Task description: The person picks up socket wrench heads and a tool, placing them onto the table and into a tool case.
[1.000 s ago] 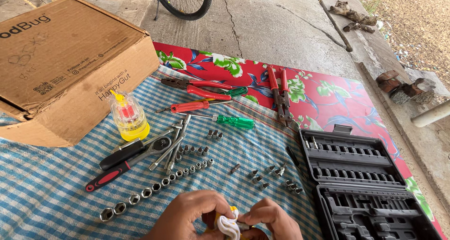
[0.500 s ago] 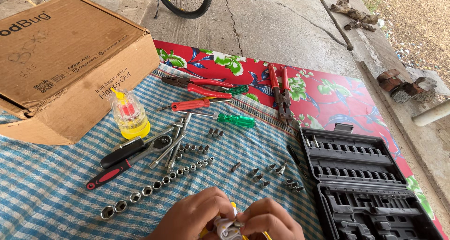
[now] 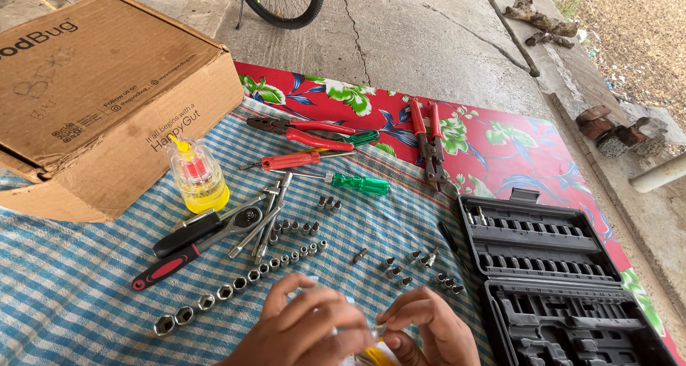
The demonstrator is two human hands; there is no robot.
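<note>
We see a small metal bit (image 3: 371, 329) pinched between both hands at the frame's lower edge, the left hand (image 3: 307, 330) now curled over it and hiding the white-and-yellow item (image 3: 375, 355) seen a second ago. The right hand (image 3: 429, 330) closes its grip on the bit too. Just beyond lie the row of sockets (image 3: 243, 280), then the ratchet (image 3: 193, 248); right, the open black case (image 3: 550, 280).

Both hands, left hand (image 3: 304, 330) and right hand (image 3: 429, 330), pinch a small yellow-white item (image 3: 375, 352) near socket row (image 3: 243, 284) on checked cloth (image 3: 71, 294).
</note>
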